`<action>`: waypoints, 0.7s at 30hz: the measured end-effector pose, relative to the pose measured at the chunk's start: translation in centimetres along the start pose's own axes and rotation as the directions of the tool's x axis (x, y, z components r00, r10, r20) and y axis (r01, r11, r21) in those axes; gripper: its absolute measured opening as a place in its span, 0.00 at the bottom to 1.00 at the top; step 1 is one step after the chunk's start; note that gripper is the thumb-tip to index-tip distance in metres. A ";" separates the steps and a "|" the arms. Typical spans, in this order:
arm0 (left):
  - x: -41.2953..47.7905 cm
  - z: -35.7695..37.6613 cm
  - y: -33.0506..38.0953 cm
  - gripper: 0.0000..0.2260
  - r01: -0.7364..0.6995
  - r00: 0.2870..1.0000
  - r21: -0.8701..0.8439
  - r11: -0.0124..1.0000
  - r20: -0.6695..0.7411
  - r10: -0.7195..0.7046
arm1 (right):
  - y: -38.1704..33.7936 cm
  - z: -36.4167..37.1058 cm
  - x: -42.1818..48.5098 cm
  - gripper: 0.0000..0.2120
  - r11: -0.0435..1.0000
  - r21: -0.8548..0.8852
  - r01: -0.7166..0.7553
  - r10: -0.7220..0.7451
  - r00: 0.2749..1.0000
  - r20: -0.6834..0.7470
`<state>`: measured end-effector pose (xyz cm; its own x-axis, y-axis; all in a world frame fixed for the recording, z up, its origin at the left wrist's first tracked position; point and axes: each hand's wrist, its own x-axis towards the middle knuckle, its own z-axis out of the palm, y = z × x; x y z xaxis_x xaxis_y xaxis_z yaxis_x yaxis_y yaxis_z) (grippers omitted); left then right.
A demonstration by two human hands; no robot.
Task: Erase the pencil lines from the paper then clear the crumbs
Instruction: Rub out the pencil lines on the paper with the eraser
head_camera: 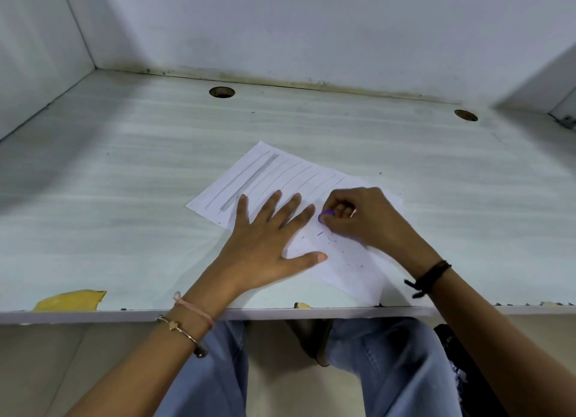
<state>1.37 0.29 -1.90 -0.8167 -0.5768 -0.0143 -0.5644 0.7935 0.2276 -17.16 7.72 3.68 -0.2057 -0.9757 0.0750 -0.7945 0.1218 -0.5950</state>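
The fingers (pixel 341 209) of the right hand (pixel 367 223) are curled in tight, pinching a small purple eraser (pixel 324 214) held down at the white sheet of paper (pixel 352 270). Just beside them the left hand (pixel 265 242) lies flat on the same sheet, its fingers (pixel 276 203) straight and spread wide. Below the pinching fingertips, dark eraser crumbs (pixel 332 237) are scattered over bare paper. Beyond the spread fingertips run grey pencil lines (pixel 299 175), one of them a broad smudged band. The sheet sits askew on a pale wood-grain surface (pixel 124 167), near its front edge. Well past the fingers, two round holes (pixel 221 91) pierce the back of the surface, and far to their left a yellow patch (pixel 71 300) marks the front edge.
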 end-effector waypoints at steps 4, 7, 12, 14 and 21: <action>-0.1 0.0 0.0 0.37 0.011 1.000 -0.005 1.000 -0.007 -0.012 | 1.1 0.4 -0.3 0.03 0.993 0.098 -0.068 0.076 0.994 -0.074; 0.3 -0.4 0.5 0.39 0.044 0.997 0.019 0.999 -0.062 -0.043 | 1.7 -0.2 -1.5 0.04 0.957 0.266 -0.112 0.147 0.982 -0.114; 1.6 -0.3 1.2 0.43 0.030 0.989 0.050 0.998 -0.143 -0.022 | 1.8 -0.4 -1.3 0.03 0.964 0.237 -0.124 0.150 0.984 -0.093; 1.9 -0.1 1.3 0.43 0.038 0.996 -0.025 0.999 -0.079 -0.040 | 1.2 -0.1 -1.2 0.03 0.980 0.167 -0.105 0.111 0.993 -0.029; 2.6 0.2 1.5 0.42 0.056 0.997 -0.002 0.998 -0.047 -0.056 | 0.3 -0.4 -0.1 0.09 0.999 -0.023 -0.050 0.049 0.999 -0.023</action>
<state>-1.64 -0.01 -1.85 -0.7774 -0.6287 0.0184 -0.6089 0.7596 0.2288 -17.60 7.91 3.82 -0.2577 -0.9641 0.0642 -0.7960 0.1742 -0.5796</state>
